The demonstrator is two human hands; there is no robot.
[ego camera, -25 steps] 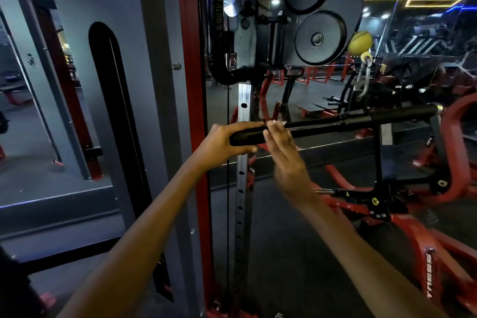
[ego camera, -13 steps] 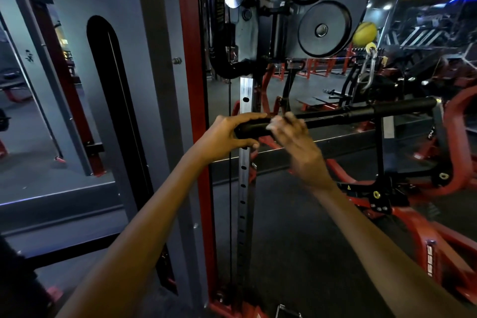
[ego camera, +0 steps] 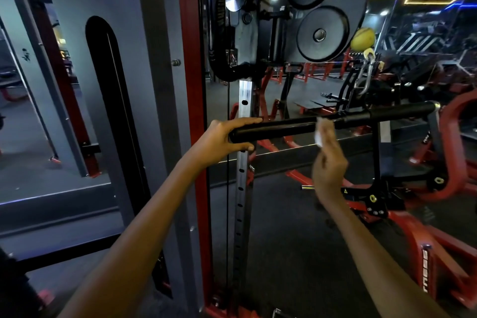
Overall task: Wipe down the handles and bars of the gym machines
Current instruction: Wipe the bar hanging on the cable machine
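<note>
A black straight cable bar [ego camera: 278,128] hangs level in front of the red and grey cable machine, with padded grips at both ends. My left hand [ego camera: 222,139] grips its left end, fingers over the top and thumb underneath. My right hand [ego camera: 327,162], blurred by motion, holds a small white cloth [ego camera: 321,131] and presses it against the bar near its middle, just left of the swivel. The right grip [ego camera: 401,110] of the bar is bare.
The machine's perforated steel upright [ego camera: 244,111] and red frame post [ego camera: 192,59] stand just behind the bar. Two black pulley discs [ego camera: 322,33] sit above. A yellow ball stop and carabiner [ego camera: 362,39] hang at the right. Red plate-loaded machines [ego camera: 426,214] fill the floor to the right.
My right hand has slid right along the bar, from beside my left hand to near the middle, and the white cloth now shows. The left hand has kept its grip.
</note>
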